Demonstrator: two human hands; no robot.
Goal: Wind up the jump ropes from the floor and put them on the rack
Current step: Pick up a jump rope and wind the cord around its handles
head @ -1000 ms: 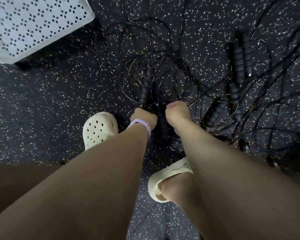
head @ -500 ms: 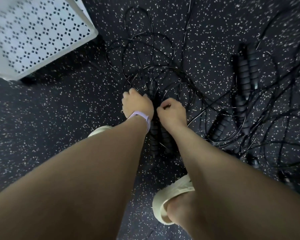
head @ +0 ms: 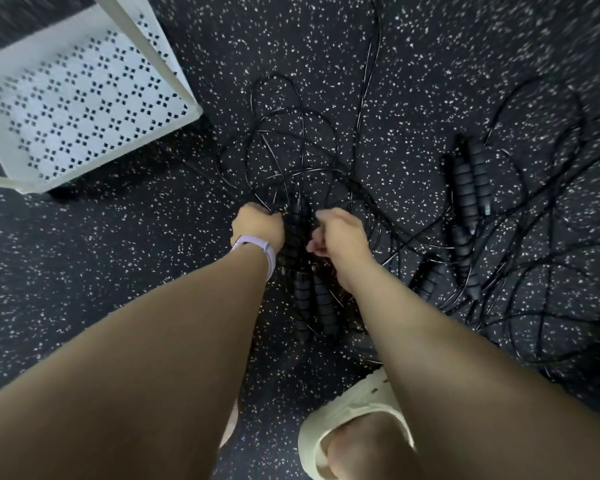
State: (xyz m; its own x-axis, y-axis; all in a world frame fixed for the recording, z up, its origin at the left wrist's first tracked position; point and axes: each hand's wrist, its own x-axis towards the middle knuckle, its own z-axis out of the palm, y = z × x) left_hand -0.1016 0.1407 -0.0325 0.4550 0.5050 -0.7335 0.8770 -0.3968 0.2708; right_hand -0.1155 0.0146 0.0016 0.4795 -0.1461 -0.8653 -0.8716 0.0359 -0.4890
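The white rack (head: 84, 109) stands at the upper left on the dark speckled floor (head: 84, 271); the one shelf in view is a perforated metal sheet, and nothing lies on the part of it that shows. The jump ropes (head: 291, 161) are all on the floor, a tangle of thin black cords spreading from the middle toward the right. One pair of ribbed black handles (head: 314, 303) lies side by side just below and between the two hands, and more handles (head: 470, 181) lie well apart to the right, with cords looping over them. The left hand (head: 257, 225), with a pale lilac wristband (head: 257, 249) on the wrist, is curled with its fingers closed around a bunch of cords at the near edge of the tangle. The right hand (head: 340, 233) is just beside it on the other side of the handles, fingers curled inward; it seems to have hold of a cord, but motion blur hides the contact, so I cannot tell for certain. A cream clog (head: 354, 420) on a foot shows at the bottom.
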